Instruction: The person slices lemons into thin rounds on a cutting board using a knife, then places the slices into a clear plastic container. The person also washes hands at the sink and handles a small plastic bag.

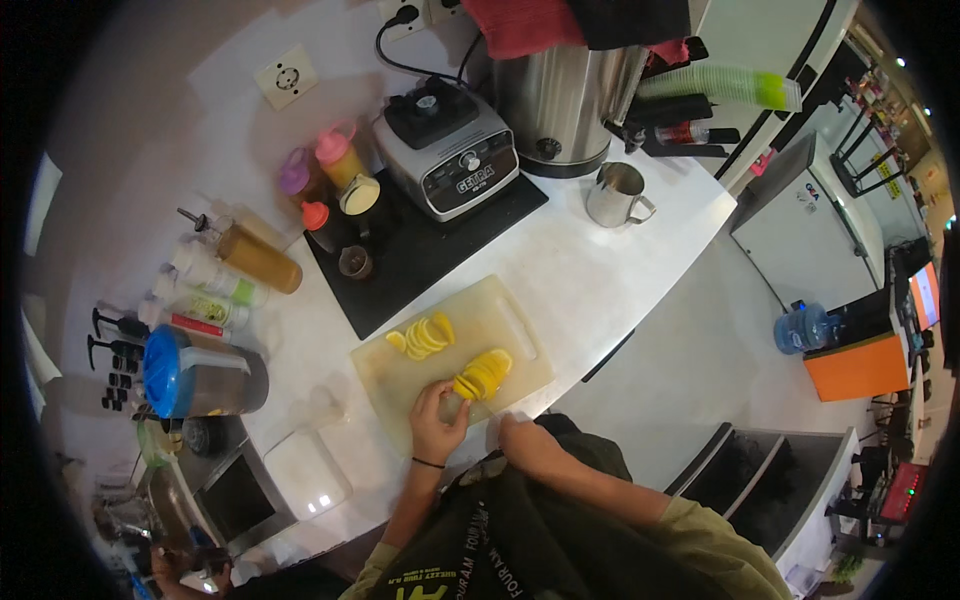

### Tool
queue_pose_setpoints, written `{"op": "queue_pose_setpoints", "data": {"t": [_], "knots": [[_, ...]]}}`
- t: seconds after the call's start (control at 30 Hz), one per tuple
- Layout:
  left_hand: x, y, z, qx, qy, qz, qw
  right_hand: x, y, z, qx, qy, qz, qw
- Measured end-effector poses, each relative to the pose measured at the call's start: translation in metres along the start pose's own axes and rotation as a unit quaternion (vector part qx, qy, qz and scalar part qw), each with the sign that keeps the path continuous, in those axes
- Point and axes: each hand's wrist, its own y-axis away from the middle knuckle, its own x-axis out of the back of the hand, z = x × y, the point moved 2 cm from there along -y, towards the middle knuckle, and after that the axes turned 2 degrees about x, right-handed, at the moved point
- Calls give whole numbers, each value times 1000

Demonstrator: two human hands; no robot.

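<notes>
On a pale cutting board (450, 375) lies a row of yellow citrus slices, apparently lemon (486, 375), fanned against one another. The thumb and fingertips of my left hand (436, 429) pinch the near end of this row. My right hand (529, 446) is closed around a knife, its handle hidden in the fist. Only part of the thin knife blade (489, 409) shows, beside the slices and close to my left thumb. Farther back on the board rests a second group of lemon slices (424, 336), apart from both hands.
Behind the board, a GETRA blender base (450, 150) stands on a black mat (420, 255) with squeeze bottles. A steel pitcher (616, 196) and a steel urn (566, 112) are at the back right. A blue-lidded jug (202, 371) stands left. Another person's hand (176, 570) shows lower left.
</notes>
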Motion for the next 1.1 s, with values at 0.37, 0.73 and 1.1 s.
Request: {"op": "queue_pose_setpoints", "data": {"t": [0.37,0.73,1.1], "knots": [[-3,-1,-2,-4,14,-21,1000,13,7,13,67,-68,0,995],[8,-10,0,-48,21,-40,998,36,41,22,45,-110,24,993],[41,-15,-17,57,23,-38,997,53,26,-3,51,-71,28,996]]}}
